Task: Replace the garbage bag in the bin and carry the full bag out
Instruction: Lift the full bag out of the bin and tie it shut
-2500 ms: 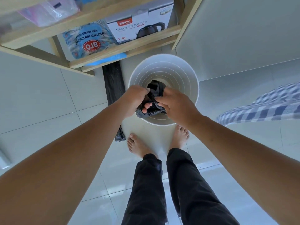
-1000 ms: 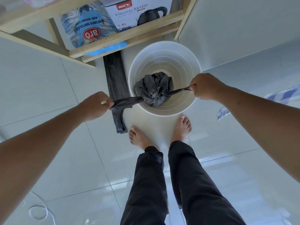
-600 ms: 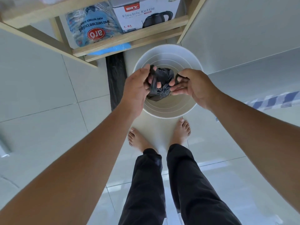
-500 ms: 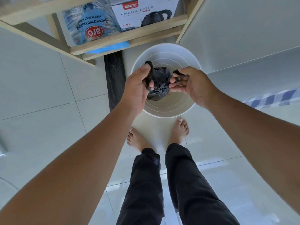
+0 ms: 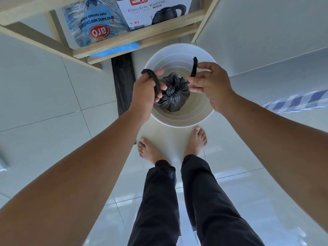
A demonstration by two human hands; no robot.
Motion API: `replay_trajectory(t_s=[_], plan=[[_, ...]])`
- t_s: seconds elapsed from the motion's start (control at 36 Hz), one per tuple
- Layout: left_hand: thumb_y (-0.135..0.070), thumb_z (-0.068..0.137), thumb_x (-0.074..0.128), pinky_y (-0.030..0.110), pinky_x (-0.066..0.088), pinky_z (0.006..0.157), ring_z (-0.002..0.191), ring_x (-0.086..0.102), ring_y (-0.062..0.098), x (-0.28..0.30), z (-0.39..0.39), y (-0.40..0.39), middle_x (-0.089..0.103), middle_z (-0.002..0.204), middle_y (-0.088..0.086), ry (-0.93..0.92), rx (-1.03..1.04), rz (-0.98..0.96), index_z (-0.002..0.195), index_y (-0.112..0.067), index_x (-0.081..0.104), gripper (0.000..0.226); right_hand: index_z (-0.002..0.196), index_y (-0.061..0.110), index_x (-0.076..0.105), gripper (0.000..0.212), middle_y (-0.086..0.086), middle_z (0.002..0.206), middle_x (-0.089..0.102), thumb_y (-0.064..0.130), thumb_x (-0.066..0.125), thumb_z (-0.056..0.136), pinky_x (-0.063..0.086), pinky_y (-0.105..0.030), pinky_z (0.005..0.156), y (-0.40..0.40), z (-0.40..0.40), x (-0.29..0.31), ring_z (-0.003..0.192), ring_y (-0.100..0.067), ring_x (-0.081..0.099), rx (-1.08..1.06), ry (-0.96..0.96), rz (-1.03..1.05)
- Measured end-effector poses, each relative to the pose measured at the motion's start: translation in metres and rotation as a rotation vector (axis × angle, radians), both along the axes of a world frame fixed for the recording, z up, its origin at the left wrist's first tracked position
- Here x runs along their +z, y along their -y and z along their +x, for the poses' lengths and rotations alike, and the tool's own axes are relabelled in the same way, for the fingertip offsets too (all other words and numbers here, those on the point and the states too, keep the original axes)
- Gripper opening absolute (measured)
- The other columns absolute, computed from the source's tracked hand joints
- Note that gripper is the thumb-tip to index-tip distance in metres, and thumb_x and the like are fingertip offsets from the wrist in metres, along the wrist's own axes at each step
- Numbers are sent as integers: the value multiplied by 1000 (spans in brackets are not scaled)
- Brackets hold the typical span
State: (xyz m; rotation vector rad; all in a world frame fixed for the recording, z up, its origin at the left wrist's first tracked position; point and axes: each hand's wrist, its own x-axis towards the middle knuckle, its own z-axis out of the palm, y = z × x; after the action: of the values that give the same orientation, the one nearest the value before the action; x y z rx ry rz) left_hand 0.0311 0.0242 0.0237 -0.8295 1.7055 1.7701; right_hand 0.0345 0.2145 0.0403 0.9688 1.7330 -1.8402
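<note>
Pale glossy tile floor (image 5: pixel 44 107) everywhere, with a white wall (image 5: pixel 266 32) top right and a wooden shelf (image 5: pixel 134 35) up top. The shelf's got a blue sugar pack (image 5: pixel 92 22) and an electric kettle box (image 5: pixel 156 9) on it. A flat black bag (image 5: pixel 123 80) lies on the floor under the shelf, just beside the bin. Bit of blue checked cloth (image 5: pixel 298 102) at the right edge.

White round bin (image 5: pixel 179 121) sits on the floor right in front of the person's bare feet (image 5: pixel 197 141), no liner showing inside. The full black bag (image 5: pixel 173 95) is bunched shut at the top and sits over the bin's opening, held by its two tails.

Both arms reach down over the bin. Left hand (image 5: pixel 145 93) has fingers curled round one twisted tail, which loops over the knuckles. Right hand (image 5: pixel 211 84) pinches the other tail between thumb and fingers, tip sticking straight up, the remaining fingers loosely spread.
</note>
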Motion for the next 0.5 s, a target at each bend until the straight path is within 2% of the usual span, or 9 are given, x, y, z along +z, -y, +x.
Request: replay_trajectory(t_s=[0.08,0.14,0.19,0.25,0.28,0.31,0.36,0.44,0.5], plan=[[-10,91,40,28,46,56,56,57,17,-1,2,-3,68,68,6,74,155,79,90,-7,71,31,120,3,54,49,-15,93,73,-10,73,77,62,-34,75,6,-1,1,82,-26,74,-130,58,-112],[-10,88,47,31,48,71,65,59,15,2,7,-7,69,73,3,94,318,77,72,-11,73,30,121,0,55,47,-16,94,73,-11,71,78,61,-31,74,12,0,2,82,-25,73,-216,82,-177],[-7,83,50,30,45,75,68,57,12,5,11,-8,68,70,-2,134,573,14,56,-18,64,32,122,-3,56,48,-16,93,74,-11,71,78,61,-31,73,18,0,1,83,-26,73,-283,99,-228],[-10,81,53,30,46,75,70,55,14,5,19,-9,62,75,-2,181,802,-16,62,-16,56,20,122,-4,57,48,-14,90,74,-11,72,77,61,-31,73,23,0,1,81,-25,73,-328,100,-263],[-12,81,54,29,47,77,75,57,15,3,25,-9,60,82,0,190,838,-34,69,-15,56,13,122,-5,57,48,-14,89,74,-11,72,77,62,-31,73,24,-1,2,80,-25,73,-346,102,-276],[-15,84,54,30,48,80,84,61,16,1,32,-10,61,91,1,192,826,-33,78,-15,59,8,121,-6,57,47,-15,89,73,-11,73,76,62,-31,73,25,-1,2,79,-25,72,-359,101,-285],[-20,91,52,32,50,81,99,66,19,-4,45,-12,64,104,2,180,741,17,98,-15,62,12,118,-6,59,44,-15,89,73,-11,73,77,62,-31,73,26,-2,3,77,-24,71,-363,100,-296],[-24,93,53,36,53,82,100,68,21,-10,51,-14,64,108,3,161,550,100,114,-17,56,23,111,-5,61,36,-16,89,72,-11,72,77,61,-30,72,24,-5,2,74,-22,72,-337,102,-298],[-24,91,59,36,54,77,94,67,18,-14,48,-17,65,106,2,156,403,74,116,-17,53,26,113,-6,61,37,-17,93,73,-10,72,77,61,-30,73,21,-6,1,76,-22,72,-313,101,-292]])
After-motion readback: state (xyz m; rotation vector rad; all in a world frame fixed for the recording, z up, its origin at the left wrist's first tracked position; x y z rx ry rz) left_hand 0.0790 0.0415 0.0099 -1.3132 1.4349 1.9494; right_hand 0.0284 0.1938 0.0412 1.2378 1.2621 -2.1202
